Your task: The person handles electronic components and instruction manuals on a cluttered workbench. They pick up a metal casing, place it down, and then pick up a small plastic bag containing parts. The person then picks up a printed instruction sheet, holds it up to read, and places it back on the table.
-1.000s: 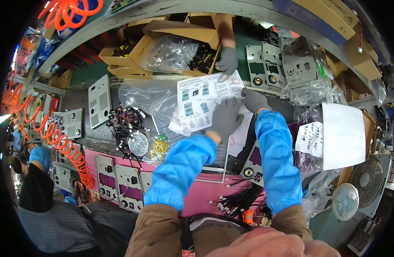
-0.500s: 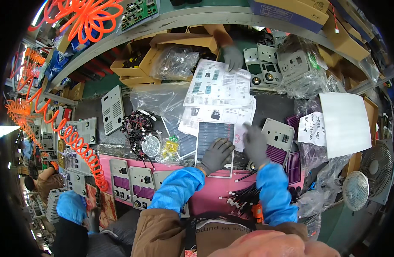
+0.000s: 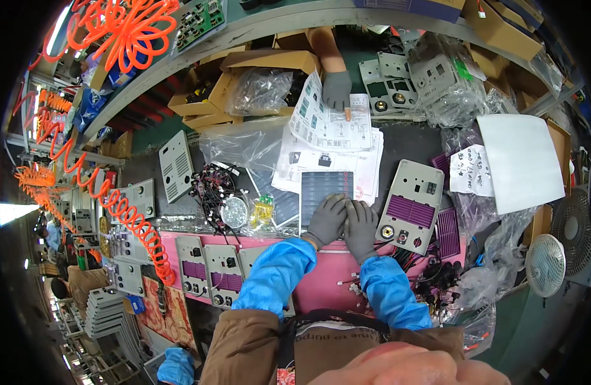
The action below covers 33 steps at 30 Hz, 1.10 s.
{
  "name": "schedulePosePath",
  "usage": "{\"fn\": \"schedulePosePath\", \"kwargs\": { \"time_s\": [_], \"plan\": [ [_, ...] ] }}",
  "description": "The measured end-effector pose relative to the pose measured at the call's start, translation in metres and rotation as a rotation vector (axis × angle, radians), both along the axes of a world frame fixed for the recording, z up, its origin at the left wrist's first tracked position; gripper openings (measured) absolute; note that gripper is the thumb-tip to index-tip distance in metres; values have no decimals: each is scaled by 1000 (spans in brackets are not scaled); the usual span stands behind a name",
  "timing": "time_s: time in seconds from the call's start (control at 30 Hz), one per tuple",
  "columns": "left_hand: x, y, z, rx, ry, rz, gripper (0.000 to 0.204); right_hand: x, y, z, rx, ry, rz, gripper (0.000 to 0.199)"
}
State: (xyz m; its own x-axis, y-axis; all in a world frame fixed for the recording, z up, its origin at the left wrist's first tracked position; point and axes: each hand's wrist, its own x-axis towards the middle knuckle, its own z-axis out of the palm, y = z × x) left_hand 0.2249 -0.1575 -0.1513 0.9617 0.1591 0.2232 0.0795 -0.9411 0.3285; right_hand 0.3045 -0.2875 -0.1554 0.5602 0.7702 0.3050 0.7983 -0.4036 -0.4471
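On my far left an orange coiled hose point(image 3: 131, 234) hangs by the bench, whose dark top point(image 3: 401, 144) has a pink strip point(image 3: 324, 282) along my side. Next come a tangle of wires point(image 3: 212, 192) and, behind it, cardboard boxes point(image 3: 269, 61). The dark sheet point(image 3: 326, 185) lies in front of me, my left hand point(image 3: 327, 220) on its near edge, fingers close together; my right hand point(image 3: 361, 230) touches it alongside, equally narrow. I can't tell whether either grips. Beyond, another person's gloved hand point(image 3: 337, 91) rests on printed papers point(image 3: 318, 119). Rightward sit a grey panel point(image 3: 418, 179), a white board point(image 3: 520, 163) and a fan point(image 3: 546, 264).
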Motion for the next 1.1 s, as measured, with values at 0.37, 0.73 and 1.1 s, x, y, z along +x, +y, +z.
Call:
{"fn": "schedulePosePath", "kwargs": {
  "time_s": [0.37,0.73,1.1],
  "plan": [
    [0,0,1,7,-33,-5,42,-1,-1,-2,-4,0,4,48],
    [1,1,3,-2,-35,-1,41,1,0,0,-5,6,6,47],
    [0,1,1,-17,-27,0,41,-1,0,-2,-19,7,-2,48]
  ]
}}
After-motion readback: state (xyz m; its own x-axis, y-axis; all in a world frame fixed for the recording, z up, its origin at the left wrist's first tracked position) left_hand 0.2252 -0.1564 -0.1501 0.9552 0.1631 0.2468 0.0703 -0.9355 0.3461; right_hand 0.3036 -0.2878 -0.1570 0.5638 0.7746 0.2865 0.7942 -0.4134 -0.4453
